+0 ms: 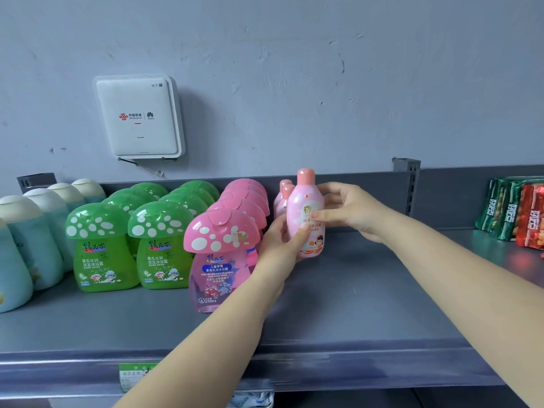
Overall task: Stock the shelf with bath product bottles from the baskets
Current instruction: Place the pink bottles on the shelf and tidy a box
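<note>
A slim pink bottle [306, 213] with a rounded pink cap stands upright on the grey shelf [368, 295], right of the pink mushroom-cap bottles [220, 245]. My left hand [279, 242] grips its lower left side, thumb across the front. My right hand [350, 210] pinches its upper right side with thumb and fingers. Two more slim pink bottles [285, 195] stand directly behind it. The baskets are out of view.
Rows of green mushroom-cap bottles [132, 240] and pale blue bottles [26, 240] fill the shelf's left part. Snack packets [515, 213] stand at the far right. A white wifi box [138, 116] hangs on the wall. A metal upright [407, 184] rises behind the shelf.
</note>
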